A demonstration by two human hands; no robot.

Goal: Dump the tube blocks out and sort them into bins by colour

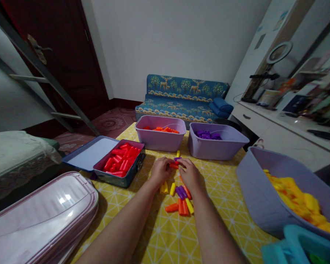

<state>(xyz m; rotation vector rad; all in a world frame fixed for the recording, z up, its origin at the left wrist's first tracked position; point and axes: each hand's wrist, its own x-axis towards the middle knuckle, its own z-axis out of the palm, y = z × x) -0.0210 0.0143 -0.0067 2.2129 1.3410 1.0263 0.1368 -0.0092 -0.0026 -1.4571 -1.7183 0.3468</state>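
Observation:
My left hand (160, 171) and my right hand (190, 173) meet over the middle of the table, fingers bent inward. Between their fingertips is a small orange plastic tube-like piece (174, 166), gripped from both sides. Just beyond it lie a purple piece (177, 159) and a yellow piece (178, 153). Nearer to me, loose pieces form a small pile: yellow (173, 189), purple (181, 192) and orange (171, 208). Part of the pile is hidden by my hands.
A tin box (134, 175) of red pieces stands open at left. Two lilac bins, one with orange (160, 141) and one with purple pieces (215, 148), stand behind. Right is a bin (252, 190) of yellow pieces, beside a turquoise container (274, 253). Pink lids (44, 205) lie left.

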